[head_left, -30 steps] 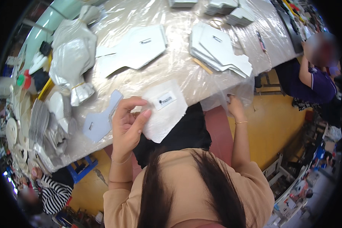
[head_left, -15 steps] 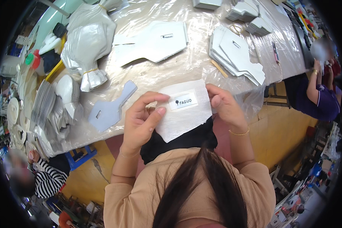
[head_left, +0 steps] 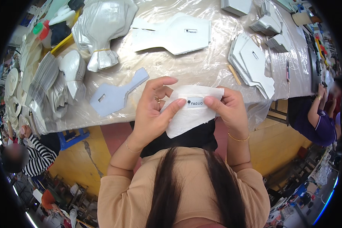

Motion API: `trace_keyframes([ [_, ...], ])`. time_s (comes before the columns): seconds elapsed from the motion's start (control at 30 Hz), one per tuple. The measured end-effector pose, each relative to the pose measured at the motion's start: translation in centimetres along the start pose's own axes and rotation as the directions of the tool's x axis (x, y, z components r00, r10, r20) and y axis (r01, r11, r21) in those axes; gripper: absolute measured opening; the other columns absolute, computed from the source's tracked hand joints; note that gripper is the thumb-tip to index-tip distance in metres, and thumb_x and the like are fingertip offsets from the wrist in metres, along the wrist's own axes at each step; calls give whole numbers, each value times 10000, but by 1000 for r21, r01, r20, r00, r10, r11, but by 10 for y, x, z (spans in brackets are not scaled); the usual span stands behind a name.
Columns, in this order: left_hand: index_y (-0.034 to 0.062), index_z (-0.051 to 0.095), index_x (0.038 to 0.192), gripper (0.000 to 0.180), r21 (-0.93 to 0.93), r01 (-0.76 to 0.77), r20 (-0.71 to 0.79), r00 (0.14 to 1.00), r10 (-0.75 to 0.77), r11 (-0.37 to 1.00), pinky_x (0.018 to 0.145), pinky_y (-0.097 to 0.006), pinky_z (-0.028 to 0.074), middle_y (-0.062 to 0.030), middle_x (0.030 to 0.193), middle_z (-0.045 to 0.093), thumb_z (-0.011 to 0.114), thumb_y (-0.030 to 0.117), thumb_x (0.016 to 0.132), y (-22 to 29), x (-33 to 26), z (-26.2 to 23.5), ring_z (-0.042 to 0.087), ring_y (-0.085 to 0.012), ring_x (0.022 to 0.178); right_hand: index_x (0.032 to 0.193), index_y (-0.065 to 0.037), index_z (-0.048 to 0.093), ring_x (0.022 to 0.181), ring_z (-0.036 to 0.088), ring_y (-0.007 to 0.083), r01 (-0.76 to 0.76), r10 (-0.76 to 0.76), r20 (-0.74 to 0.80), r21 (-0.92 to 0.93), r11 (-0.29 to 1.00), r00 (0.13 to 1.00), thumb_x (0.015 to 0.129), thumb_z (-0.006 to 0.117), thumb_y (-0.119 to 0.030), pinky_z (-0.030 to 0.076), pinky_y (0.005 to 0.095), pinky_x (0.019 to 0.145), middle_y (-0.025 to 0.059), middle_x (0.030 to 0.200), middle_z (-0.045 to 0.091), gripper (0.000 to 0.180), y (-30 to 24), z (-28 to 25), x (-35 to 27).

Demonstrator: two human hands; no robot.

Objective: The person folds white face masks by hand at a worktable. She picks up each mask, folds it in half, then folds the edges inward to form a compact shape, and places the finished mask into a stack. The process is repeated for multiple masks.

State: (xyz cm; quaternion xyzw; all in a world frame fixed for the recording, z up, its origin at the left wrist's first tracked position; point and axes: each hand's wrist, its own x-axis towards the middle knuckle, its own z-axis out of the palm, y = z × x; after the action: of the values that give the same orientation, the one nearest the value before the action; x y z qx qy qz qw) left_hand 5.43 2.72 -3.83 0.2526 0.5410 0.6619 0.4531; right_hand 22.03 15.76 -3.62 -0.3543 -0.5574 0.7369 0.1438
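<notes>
Both hands are up at the table [head_left: 201, 68] edge, sharing one white piece [head_left: 188, 116] with a small label [head_left: 194, 103]. Left hand [head_left: 152, 114] pinches its left side, thumb pressed by the label; right hand [head_left: 230, 110] clamps the right edge, thumb on the label's end. A pale blue cutout [head_left: 116, 95] lies just left of the left hand.
</notes>
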Motion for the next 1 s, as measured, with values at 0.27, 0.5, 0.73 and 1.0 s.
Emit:
trace_keyframes([
  [0.27,118,318,1524,811,357,356,65,913,-403,864,447,-190,449,-39,830,610,761,39,848,8,1,-29,557,-57,510,977,25,706,682,555,33,62,-91,-134,-207,976,987,937,710,-160,447,201,590,5,766,668,190,20,-15,14],
  [0.5,77,502,1406,587,479,401,-50,901,-432,781,576,-238,531,-42,797,617,730,31,867,-17,6,-71,637,-111,648,990,24,689,605,572,116,4,-111,-203,-463,886,973,933,700,-172,460,281,571,94,705,646,204,55,-6,41],
  [0.73,22,532,1356,530,305,461,-8,876,-482,833,586,-243,544,-45,828,630,720,-12,861,-28,11,-102,649,-107,706,1007,18,690,564,502,158,168,-467,-164,-789,591,869,925,707,-190,431,299,556,106,690,608,224,65,-6,56],
  [1.0,77,571,1325,500,426,436,-214,900,-379,793,539,-224,519,-26,853,541,723,-6,856,-27,-2,-91,624,-89,620,1121,-52,668,839,596,301,123,-636,-117,-939,321,763,856,758,-153,504,365,767,125,986,615,298,54,0,56],
])
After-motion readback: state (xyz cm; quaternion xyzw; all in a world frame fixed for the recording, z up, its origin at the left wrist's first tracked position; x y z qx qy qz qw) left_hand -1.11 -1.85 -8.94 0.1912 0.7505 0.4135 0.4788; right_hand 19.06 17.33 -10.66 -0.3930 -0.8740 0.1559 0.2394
